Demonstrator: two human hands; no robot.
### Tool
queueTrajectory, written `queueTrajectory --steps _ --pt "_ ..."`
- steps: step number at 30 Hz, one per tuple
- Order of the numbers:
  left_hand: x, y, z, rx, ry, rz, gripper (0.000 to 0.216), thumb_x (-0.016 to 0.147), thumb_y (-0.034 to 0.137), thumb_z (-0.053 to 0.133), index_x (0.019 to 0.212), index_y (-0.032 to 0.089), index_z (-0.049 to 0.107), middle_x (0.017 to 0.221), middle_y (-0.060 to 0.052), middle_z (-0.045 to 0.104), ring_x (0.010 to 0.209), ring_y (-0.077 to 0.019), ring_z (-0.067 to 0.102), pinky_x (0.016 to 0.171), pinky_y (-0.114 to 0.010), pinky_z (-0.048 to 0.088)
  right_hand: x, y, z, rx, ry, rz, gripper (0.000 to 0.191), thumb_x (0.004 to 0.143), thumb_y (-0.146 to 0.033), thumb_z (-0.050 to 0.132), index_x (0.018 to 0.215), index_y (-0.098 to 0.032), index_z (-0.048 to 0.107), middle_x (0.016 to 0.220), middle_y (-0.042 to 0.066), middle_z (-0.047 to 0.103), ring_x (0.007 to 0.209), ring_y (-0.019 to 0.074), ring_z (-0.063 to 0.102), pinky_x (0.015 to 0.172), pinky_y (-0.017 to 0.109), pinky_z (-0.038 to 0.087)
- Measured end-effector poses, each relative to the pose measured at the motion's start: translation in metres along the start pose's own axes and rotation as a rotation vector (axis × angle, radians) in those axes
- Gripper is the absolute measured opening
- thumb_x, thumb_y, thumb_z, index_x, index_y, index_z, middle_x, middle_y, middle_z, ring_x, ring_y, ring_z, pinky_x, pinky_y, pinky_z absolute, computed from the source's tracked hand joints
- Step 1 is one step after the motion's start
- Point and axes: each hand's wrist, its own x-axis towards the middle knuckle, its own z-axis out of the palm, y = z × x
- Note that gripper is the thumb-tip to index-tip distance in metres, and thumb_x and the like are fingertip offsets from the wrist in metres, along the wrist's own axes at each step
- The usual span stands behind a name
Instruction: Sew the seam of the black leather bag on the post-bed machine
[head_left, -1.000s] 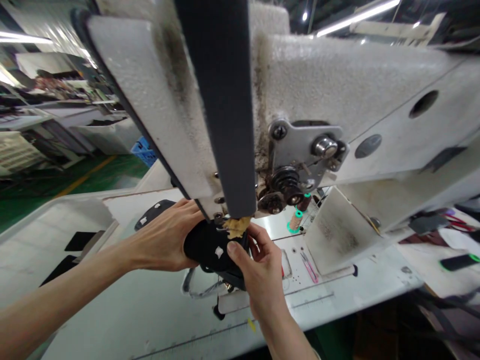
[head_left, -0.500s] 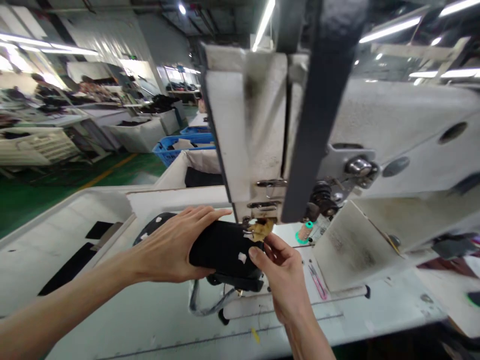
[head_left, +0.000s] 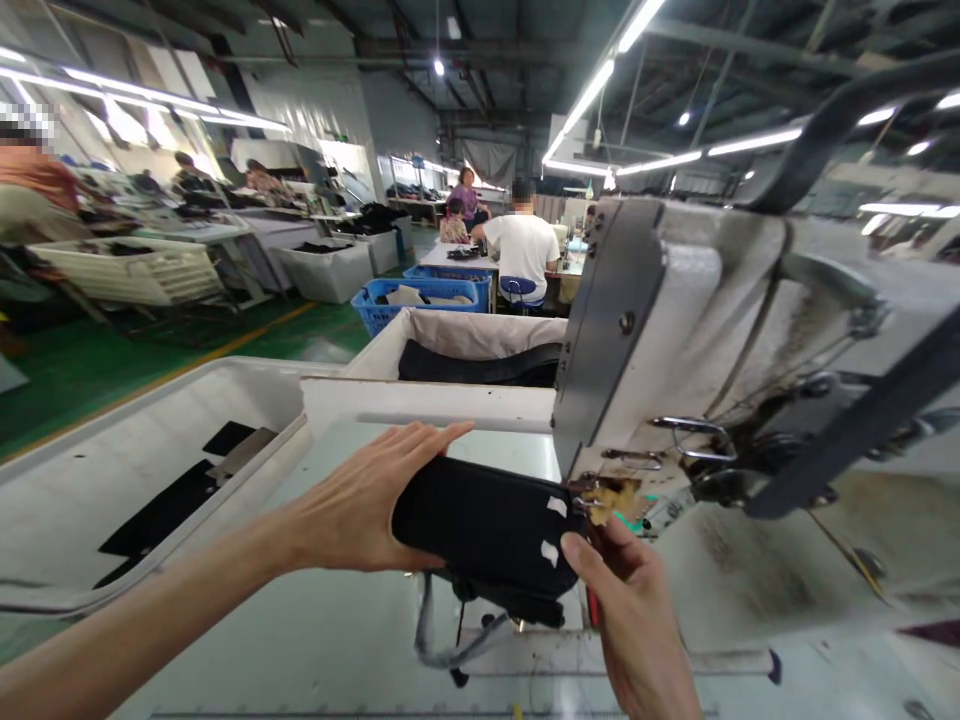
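Observation:
A black padded fabric piece (head_left: 480,515), which looks like part of a bag, is held up at the sewing machine (head_left: 637,330). Two white marks (head_left: 550,553) show near its right end. My left hand (head_left: 367,500) is wrapped round the left end, thumb below and fingers over the top. At the right edge, my right hand (head_left: 626,590) pinches the piece between thumb and fingers, just below the presser foot (head_left: 585,503). Some fingertips are hidden behind the fabric. Yellowish material (head_left: 615,500) sits round the needle area.
Left of the worktable (head_left: 300,640) stands a white bin (head_left: 247,375) with black and grey pieces. Another lined bin (head_left: 480,325) with black material is behind the table. Blue baskets (head_left: 375,315) stand farther back, near a seated person in white (head_left: 521,245).
The view has shifted, so the machine now appears farther right. The black piece has turned in my hands: two white marks now show at its right end, and the far-left one is gone from view.

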Motion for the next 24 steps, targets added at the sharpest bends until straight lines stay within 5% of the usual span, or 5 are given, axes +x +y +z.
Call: queueTrajectory --steps 7,12,24 --pt "0.021 0.034 0.011 -0.050 -0.042 0.224 0.093 0.073 0.058 0.073 0.151 0.035 0.028 0.141 -0.009 0.047 0.120 -0.0294 0.055 0.099 -0.043 0.049 -0.007 -0.009 0.013 0.065 -0.039 -0.047 0.043 0.069 -0.028 0.090 0.108 -0.020 0.076 0.110 0.007 0.077 0.108 0.0215 0.070 0.102 0.034 0.053" --pt "0.034 0.042 0.025 -0.003 0.059 0.422 0.066 0.084 0.051 0.068 0.144 0.038 0.044 0.137 -0.009 0.050 0.114 -0.0250 0.057 0.096 -0.040 0.050 -0.022 -0.008 0.018 0.073 -0.004 -0.090 0.055 0.070 -0.029 0.089 0.121 -0.019 0.072 0.122 0.009 0.073 0.117 0.0259 0.067 0.110 0.042 0.048" --pt "0.035 0.043 0.006 0.093 0.017 0.386 0.064 0.085 0.038 0.071 0.142 0.046 0.044 0.140 -0.002 0.052 0.117 -0.0251 0.056 0.095 -0.043 0.050 -0.028 -0.003 0.016 -0.001 -0.009 -0.102 0.058 0.075 -0.034 0.085 0.128 -0.020 0.068 0.135 0.007 0.065 0.131 0.0294 0.057 0.119 0.049 0.037"
